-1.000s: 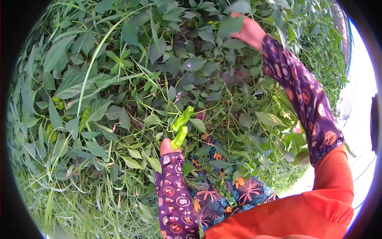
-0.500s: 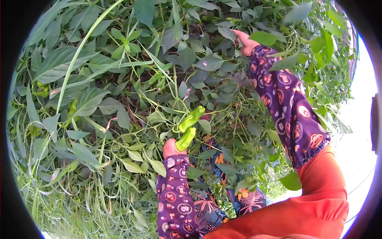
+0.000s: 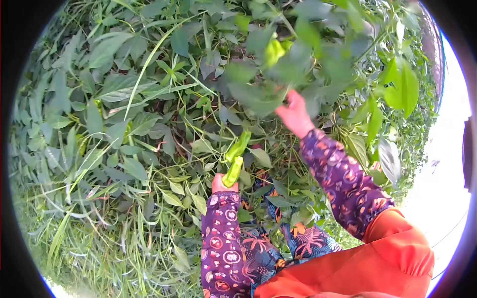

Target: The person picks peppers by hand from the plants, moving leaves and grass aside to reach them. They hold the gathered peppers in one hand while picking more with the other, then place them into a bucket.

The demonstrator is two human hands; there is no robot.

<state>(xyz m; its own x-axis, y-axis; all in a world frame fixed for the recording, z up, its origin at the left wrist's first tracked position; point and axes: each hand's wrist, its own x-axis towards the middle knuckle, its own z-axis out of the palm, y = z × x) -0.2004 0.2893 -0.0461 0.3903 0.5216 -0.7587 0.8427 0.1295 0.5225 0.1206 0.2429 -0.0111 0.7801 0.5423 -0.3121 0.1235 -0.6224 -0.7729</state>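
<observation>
Two light green peppers lie at my left hand (image 3: 224,183): the lower pepper (image 3: 232,172) rests against its fingers, and the upper pepper (image 3: 238,147) sits just beyond it. The left fingers are curled round the lower one. Above and to the right, my right hand (image 3: 295,113) is among the stems, its fingers bent together at a blurred leafy branch (image 3: 303,74); what they pinch is too hidden to name. A bright green pepper (image 3: 274,52) hangs on that branch, above the right hand.
Dense leafy plants (image 3: 114,89) surround both hands. Long grass (image 3: 124,248) grows at the lower left. My patterned trouser legs (image 3: 308,241) are at the bottom centre. More broad leaves (image 3: 402,84) stand at the upper right.
My right hand has come down and left, closer to my left hand. The branch above it has swung left, and a pepper now shows on it. My left hand still has the peppers.
</observation>
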